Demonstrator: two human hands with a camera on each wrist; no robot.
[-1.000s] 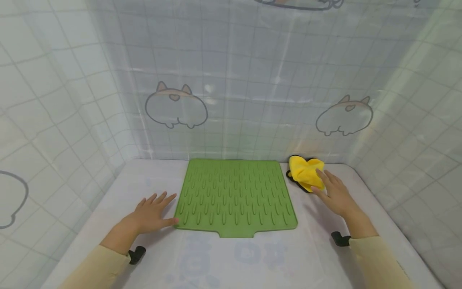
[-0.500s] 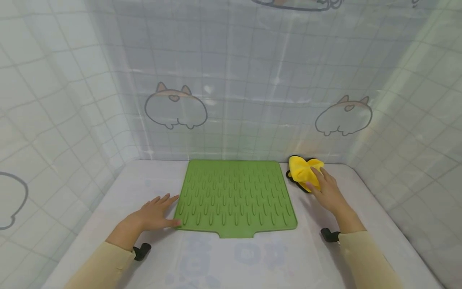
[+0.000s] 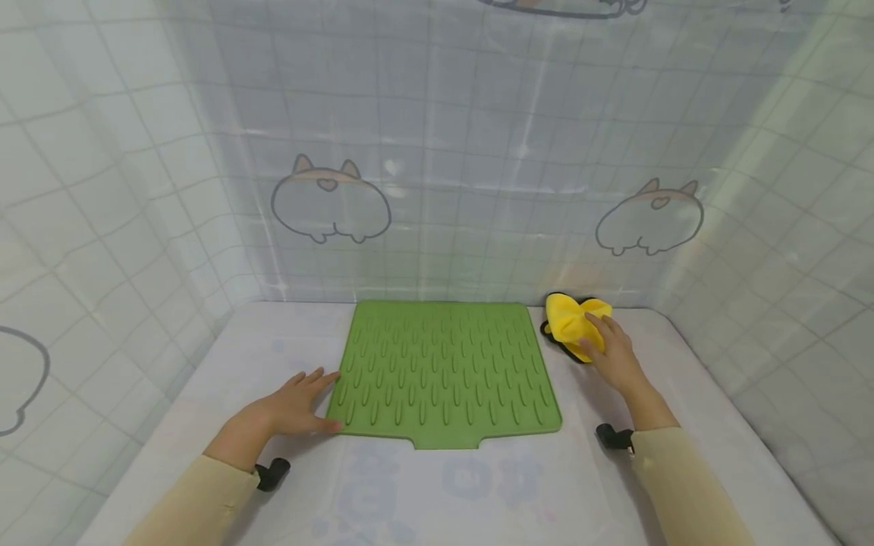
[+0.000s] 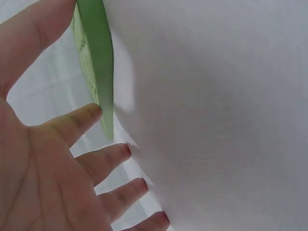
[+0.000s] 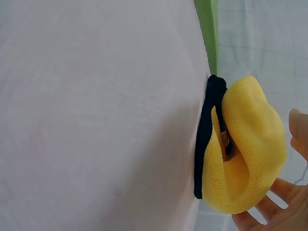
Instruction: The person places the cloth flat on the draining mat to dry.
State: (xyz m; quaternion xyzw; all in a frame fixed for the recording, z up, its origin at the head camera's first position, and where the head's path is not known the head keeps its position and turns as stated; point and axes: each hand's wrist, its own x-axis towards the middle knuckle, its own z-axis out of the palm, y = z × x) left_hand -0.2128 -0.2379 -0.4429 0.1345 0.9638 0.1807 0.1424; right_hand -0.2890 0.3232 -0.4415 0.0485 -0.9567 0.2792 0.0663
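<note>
A green mat (image 3: 445, 368) with raised oblong ridges and a front tab lies flat on the white table. My left hand (image 3: 290, 409) is spread at the mat's near left corner, thumb and index fingertip right at its edge; the left wrist view shows the other fingertips down at the table surface beside the mat (image 4: 98, 53). To the mat's right sits a crumpled yellow cloth (image 3: 565, 318) with dark edging. My right hand (image 3: 617, 364) reaches over the cloth's right side. In the right wrist view its fingertips meet the folded yellow cloth (image 5: 262, 139), while the thumb stands apart from it.
White tiled-pattern sheeting (image 3: 437, 174) with animal drawings rises behind the table and along both sides. The cloth lies close to the back sheeting. A black wrist device (image 3: 273, 475) shows at the left cuff, and another black device (image 3: 614, 437) at the right cuff.
My right hand has moved left and slightly up, now over the yellow cloth's right side. My left hand has shifted a little to the right, up to the mat's edge. Mat and cloth look unmoved.
</note>
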